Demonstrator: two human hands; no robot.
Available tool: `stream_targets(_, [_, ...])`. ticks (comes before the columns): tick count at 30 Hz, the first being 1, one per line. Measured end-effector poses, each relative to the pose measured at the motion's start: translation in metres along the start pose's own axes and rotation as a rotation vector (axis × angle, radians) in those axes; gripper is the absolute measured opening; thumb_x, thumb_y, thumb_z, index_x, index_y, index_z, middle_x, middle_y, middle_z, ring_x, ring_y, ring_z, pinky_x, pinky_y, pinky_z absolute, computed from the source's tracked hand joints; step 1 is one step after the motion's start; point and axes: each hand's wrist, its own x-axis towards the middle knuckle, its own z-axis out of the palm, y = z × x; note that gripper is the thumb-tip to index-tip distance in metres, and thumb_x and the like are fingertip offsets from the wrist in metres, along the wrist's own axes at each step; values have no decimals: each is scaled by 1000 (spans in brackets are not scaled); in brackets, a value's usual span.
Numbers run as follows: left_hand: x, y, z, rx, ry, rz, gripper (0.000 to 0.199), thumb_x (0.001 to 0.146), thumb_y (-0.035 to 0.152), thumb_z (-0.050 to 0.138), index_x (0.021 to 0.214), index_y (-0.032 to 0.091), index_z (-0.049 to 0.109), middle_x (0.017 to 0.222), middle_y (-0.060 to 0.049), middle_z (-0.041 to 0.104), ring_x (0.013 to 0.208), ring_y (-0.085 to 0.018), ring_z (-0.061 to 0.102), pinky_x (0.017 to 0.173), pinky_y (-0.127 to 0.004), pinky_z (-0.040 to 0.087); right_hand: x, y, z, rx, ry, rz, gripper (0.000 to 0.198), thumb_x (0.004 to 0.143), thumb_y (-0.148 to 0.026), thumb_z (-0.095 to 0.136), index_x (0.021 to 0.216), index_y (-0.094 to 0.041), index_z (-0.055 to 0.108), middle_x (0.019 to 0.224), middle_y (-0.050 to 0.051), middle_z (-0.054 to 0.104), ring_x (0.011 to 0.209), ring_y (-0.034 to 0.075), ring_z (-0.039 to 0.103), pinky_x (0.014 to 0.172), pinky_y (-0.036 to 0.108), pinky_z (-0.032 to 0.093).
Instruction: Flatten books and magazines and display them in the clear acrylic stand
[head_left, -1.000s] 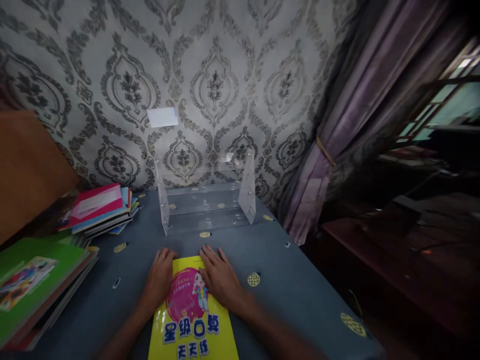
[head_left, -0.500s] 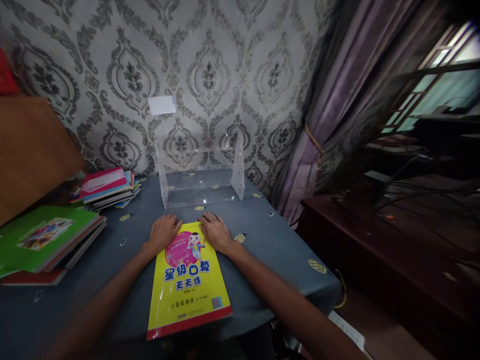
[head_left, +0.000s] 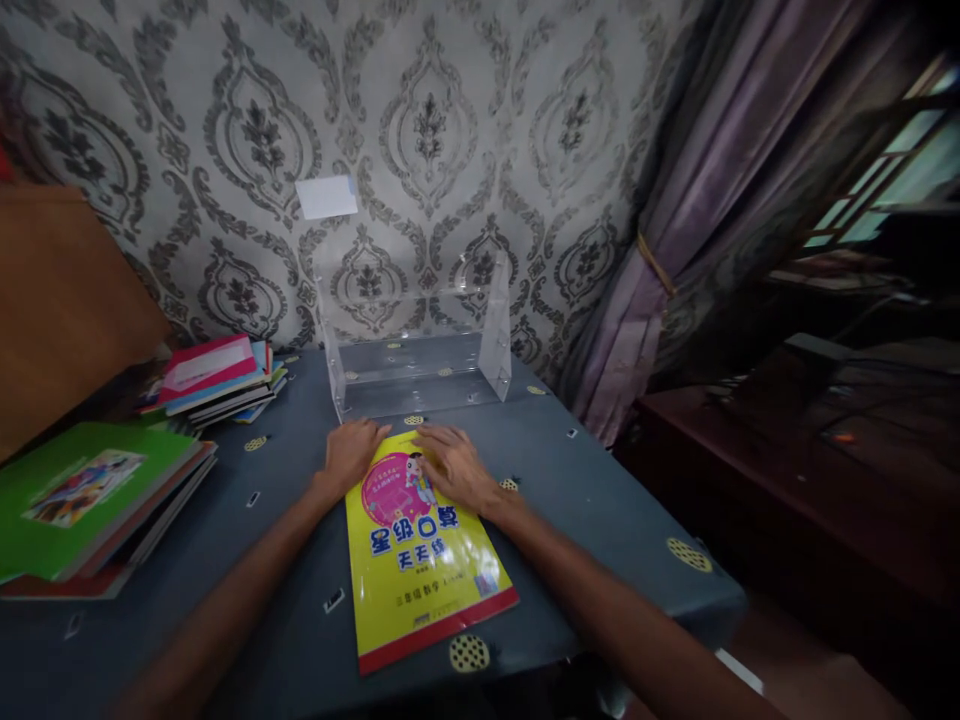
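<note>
A yellow workbook [head_left: 427,600] with a red bottom strip, a pink circle and large Chinese characters lies flat on the cloth-covered table. My left hand [head_left: 352,455] is at its top left corner, fingers curled over and gripping the edge. Across the upper right part of the cover rests my right hand [head_left: 454,465], fingers stretched out and covering some of the printed figure. Just beyond both hands stands a clear acrylic rack [head_left: 416,390] with nothing on its shelves.
To the left are a stack of books topped by a green one [head_left: 150,460] and a smaller pile with a pink book [head_left: 214,365] on top. A brown box [head_left: 67,300] stands behind them. Patterned wallpaper, a purple curtain [head_left: 660,250] and a dark red desk [head_left: 750,480] surround the table.
The workbook has slid slightly away from the table's front edge, uncovering a pineapple print below it. My right hand has moved further onto the cover. The view has shifted a little.
</note>
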Motion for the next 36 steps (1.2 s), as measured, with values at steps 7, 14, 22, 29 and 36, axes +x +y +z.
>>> stream_targets(7, [-33,41,30,-371,161,349,30,102,22,36,125,16,54,127,-13,65,118,-22,61,105,-40,49,-4,-11,11,-60,-116,43,40,95,-19,50,134,-14,58,142,18,58,139,27,47,116,50,32])
stream_targets(14, [-49,-12,54,-343,194,249,43,101,33,37,138,13,47,139,-18,61,132,-28,56,110,-48,47,-5,-17,7,-128,-183,152,46,102,-31,42,143,-12,50,153,20,47,147,31,36,119,56,30])
stream_targets(22, [-56,-37,48,-385,130,165,43,102,36,35,140,18,44,137,-16,63,126,-26,62,102,-42,54,14,-38,7,-149,-294,62,43,102,-27,40,141,-14,52,151,19,50,147,34,35,119,65,23])
stream_targets(29, [-53,-44,50,-449,85,174,44,100,34,35,141,17,40,143,-17,58,128,-26,60,103,-43,53,30,-47,23,7,-364,-66,58,103,-46,40,151,-13,41,158,15,41,150,28,30,124,52,22])
stream_targets(36, [-51,-45,45,-427,37,176,47,100,35,32,141,14,39,144,-17,57,131,-26,58,109,-45,48,9,-3,9,-79,-235,132,54,103,-39,43,149,-11,45,157,17,42,148,29,34,122,50,24])
